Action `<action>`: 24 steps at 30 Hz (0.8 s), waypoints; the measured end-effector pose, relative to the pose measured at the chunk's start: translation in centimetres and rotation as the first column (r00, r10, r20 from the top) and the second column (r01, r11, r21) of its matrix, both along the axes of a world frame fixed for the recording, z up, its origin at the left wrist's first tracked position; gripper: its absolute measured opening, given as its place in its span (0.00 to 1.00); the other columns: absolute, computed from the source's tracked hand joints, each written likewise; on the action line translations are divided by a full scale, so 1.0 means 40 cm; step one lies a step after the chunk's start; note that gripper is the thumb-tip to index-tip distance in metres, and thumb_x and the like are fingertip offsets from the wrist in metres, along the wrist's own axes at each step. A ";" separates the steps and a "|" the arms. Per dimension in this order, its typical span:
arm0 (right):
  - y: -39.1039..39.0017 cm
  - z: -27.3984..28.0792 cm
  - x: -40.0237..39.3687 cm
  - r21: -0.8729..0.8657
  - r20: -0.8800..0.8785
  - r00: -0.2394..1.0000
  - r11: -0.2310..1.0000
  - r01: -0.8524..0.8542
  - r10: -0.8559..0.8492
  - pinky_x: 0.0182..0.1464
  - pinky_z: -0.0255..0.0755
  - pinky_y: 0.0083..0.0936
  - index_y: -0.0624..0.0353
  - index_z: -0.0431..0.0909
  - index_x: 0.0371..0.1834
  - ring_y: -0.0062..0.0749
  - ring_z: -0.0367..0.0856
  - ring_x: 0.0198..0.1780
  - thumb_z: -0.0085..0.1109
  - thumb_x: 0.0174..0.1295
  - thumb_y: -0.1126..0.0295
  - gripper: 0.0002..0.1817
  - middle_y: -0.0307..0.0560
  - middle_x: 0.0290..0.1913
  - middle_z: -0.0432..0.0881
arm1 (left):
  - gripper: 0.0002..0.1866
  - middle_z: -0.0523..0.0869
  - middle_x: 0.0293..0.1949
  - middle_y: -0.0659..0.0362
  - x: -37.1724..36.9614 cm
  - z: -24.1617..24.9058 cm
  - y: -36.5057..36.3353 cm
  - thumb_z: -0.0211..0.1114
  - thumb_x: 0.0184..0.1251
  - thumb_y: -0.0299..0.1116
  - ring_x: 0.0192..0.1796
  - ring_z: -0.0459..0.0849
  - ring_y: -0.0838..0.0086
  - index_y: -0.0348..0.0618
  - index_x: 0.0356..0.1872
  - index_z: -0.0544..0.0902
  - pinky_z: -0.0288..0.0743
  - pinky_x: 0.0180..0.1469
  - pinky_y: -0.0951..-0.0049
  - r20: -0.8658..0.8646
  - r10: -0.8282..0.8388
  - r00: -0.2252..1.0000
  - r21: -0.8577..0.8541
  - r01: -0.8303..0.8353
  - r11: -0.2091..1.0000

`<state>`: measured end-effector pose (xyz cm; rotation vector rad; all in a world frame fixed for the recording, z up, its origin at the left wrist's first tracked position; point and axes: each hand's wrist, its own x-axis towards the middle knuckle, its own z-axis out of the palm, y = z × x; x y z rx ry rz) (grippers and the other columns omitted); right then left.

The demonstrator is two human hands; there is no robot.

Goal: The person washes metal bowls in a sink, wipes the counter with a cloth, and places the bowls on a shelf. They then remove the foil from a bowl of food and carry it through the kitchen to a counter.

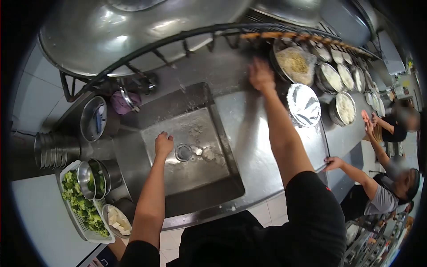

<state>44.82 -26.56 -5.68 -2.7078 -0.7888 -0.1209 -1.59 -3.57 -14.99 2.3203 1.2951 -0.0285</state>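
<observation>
My left hand [164, 145] hangs over the metal sink [178, 120], its fingers curled in; whatever they may hold is hidden. Close by it is the drain [183, 152], with wet whitish scraps [209, 153] to its right. My right hand [261, 75] reaches across the steel counter [249, 129] beyond the sink's right edge. Its fingers are slightly blurred but look stretched out, with nothing seen in them. Just right of that hand stands a bowl holding a plastic bag of yellowish food [294, 62]. A foil-covered round container [304, 105] lies nearer me, beside my right forearm.
Several bowls of white food [346, 108] line the right counter. A black rail [195, 33] crosses in front of large metal bowls. At left are a broccoli basket [82, 200], a bowl of pale blocks [118, 220] and stacked pots [55, 149]. Co-workers [382, 191] stand at right.
</observation>
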 end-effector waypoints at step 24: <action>-0.652 0.177 -0.404 0.592 0.083 0.844 0.707 0.387 -0.531 0.53 0.77 0.44 0.66 0.80 0.55 0.52 0.84 0.46 0.66 0.69 0.70 0.15 0.60 0.46 0.85 | 0.09 0.90 0.43 0.55 0.081 -0.209 0.002 0.67 0.83 0.37 0.42 0.89 0.68 0.41 0.49 0.84 0.85 0.47 0.69 0.123 0.837 0.533 -0.992 0.040 0.121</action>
